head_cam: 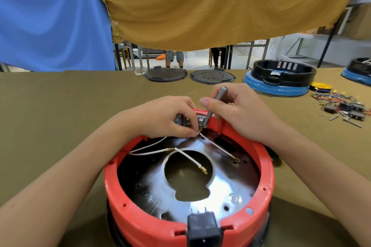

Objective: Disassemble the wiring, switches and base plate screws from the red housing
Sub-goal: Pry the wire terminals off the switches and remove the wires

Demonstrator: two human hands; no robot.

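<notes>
At the far rim of the housing (128, 216), just under our fingertips, sits the switch (200, 121), and this is where both hands meet. Our left hand (170, 118) pinches the brass terminal of a white wire (215, 144) right at the switch tab, thumb and forefinger closed on it. Our right hand (236, 112) grasps a grey tool (217, 98), thumb along its shaft, the tip angled down and toward the left hand so that it lands at the switch, just beside the pinched terminal.

The relation that matters is this: the terminal lies directly below the left pinch and just left of the tool tip, and the wire runs away from the pinch toward us and to the right, its loose end lying on the plate (200, 204). We judge that the terminal must come off along the tab's own line, roughly toward us and away from the switch, while the tool steadies or levers at the tab. The left hand is the nearer one for the pull; the right is placed to pry.

Two more wires (150, 152) lie nearer us than the pinch, across the plate opening, their ends already free. The socket (202, 228) stays mounted at the near rim.
</notes>
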